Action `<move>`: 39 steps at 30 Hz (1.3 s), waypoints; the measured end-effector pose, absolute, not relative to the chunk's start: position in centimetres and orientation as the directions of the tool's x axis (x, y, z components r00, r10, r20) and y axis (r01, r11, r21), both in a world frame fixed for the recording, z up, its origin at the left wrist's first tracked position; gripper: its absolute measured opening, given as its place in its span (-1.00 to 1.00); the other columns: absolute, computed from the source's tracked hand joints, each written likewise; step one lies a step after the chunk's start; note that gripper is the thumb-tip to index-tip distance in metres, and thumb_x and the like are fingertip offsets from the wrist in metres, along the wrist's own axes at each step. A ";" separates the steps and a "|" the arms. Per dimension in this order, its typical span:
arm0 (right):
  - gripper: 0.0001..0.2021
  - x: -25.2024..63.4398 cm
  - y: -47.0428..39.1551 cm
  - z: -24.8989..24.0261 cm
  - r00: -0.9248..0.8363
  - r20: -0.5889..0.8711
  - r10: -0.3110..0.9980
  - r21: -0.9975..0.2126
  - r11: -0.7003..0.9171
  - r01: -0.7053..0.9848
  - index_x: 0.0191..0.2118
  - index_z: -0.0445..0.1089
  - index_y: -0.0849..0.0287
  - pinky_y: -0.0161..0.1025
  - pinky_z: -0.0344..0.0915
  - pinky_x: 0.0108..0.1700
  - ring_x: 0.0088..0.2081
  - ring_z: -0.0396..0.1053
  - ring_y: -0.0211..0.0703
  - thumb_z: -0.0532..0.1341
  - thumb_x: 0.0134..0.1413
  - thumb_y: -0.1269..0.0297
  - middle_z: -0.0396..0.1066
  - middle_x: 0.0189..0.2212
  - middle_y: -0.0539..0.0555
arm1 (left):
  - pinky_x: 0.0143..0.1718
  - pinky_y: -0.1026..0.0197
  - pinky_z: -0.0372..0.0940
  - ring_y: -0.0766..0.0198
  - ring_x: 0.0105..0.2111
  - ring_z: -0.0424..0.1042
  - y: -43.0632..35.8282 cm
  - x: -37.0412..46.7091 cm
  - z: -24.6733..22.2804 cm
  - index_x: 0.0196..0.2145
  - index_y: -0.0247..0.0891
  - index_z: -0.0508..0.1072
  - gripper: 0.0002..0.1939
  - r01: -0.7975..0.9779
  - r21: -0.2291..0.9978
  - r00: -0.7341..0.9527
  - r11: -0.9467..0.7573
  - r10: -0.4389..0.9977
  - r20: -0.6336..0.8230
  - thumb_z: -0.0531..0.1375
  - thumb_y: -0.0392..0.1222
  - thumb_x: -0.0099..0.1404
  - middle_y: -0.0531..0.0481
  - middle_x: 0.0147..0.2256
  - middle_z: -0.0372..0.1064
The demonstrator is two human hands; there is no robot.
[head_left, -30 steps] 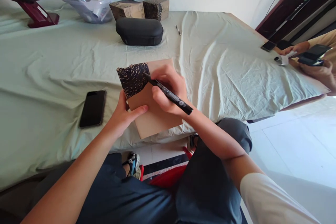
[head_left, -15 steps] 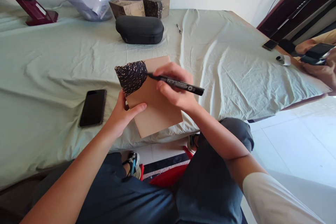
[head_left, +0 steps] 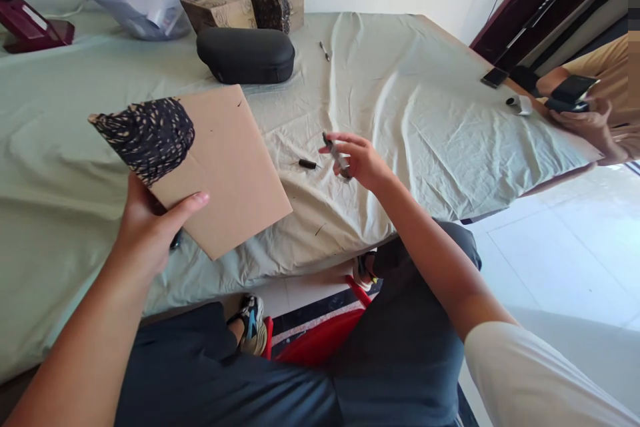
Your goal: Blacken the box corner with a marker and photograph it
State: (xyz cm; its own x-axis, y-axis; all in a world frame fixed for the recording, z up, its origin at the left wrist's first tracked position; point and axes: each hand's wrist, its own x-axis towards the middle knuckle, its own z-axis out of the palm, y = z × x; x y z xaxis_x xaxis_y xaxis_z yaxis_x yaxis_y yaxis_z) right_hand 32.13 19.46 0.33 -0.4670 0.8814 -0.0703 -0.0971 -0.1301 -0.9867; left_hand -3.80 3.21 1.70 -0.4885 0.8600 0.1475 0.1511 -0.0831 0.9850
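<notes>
The left hand [head_left: 150, 227] grips 1 flat tan cardboard sheet [head_left: 220, 160] at its lower left edge, thumb on top and fingers beneath, holding it tilted above the table, left of centre in the frame. 1 corner of the sheet, toward the upper left, is filled with a dense black inked patch [head_left: 147, 137] flecked with bare specks. The right hand [head_left: 357, 161], at centre frame, is closed loosely around 1 slim marker pen [head_left: 336, 153], pinched between thumb and fingertips just above the pale green cloth-covered table [head_left: 425, 107].

1 small black marker cap [head_left: 307, 163] lies on the cloth just left of the right hand, apart from the pen. Judging from this, the step in hand is handling the pen beside its cap. To do it well, the sheet should stay raised and level so the inked corner touches neither cloth nor wrist, and the pen tip should point away from the cloth.

Counted elsewhere: 1 black oval zip case [head_left: 245, 55] at upper centre, 2 patterned brown blocks [head_left: 245, 8] behind it against the wall, 1 clear plastic basket of papers [head_left: 135, 3] at upper left, 1 small pen-like object [head_left: 325, 51] right of the case. At the far right edge, another person's hand [head_left: 587, 125] holds 1 dark phone [head_left: 570, 92]; 1 more flat dark device [head_left: 495, 77] lies near it.
</notes>
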 end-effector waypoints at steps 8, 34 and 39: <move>-0.80 31.6 17.2 -2.9 -0.333 0.158 0.930 -0.788 0.322 0.525 -0.10 0.42 0.12 -0.23 0.28 -0.26 -0.47 0.37 -0.27 0.27 0.14 0.29 0.53 -0.27 -0.02 | 0.51 -0.56 0.24 -0.29 0.32 0.51 3.0 -3.2 1.3 0.22 -0.17 0.48 -0.05 0.130 0.990 -0.467 -0.048 0.878 0.104 0.59 -0.16 -0.17 -0.28 0.30 0.55; -0.70 26.8 19.7 -5.6 -0.385 0.112 0.916 -0.364 0.399 0.842 0.26 0.68 0.12 0.18 0.38 0.35 0.31 0.34 0.31 0.32 0.57 0.25 0.49 0.23 0.30 | 0.34 -0.28 0.50 -0.11 0.16 0.58 2.6 -2.9 1.3 0.23 -0.13 0.51 -0.12 0.204 0.975 -0.385 -0.088 0.909 0.162 0.63 -0.07 -0.04 -0.21 0.22 0.58; -0.73 25.7 20.2 -6.6 -0.452 0.126 0.883 -0.329 0.467 0.821 0.19 0.59 0.26 0.14 0.39 0.34 0.28 0.35 0.28 0.21 0.61 0.31 0.44 0.23 0.38 | 0.36 -0.34 0.49 -0.14 0.16 0.58 2.7 -2.6 1.5 0.23 -0.10 0.50 -0.12 0.192 0.979 -0.397 -0.062 0.908 0.136 0.62 -0.05 -0.05 -0.20 0.20 0.58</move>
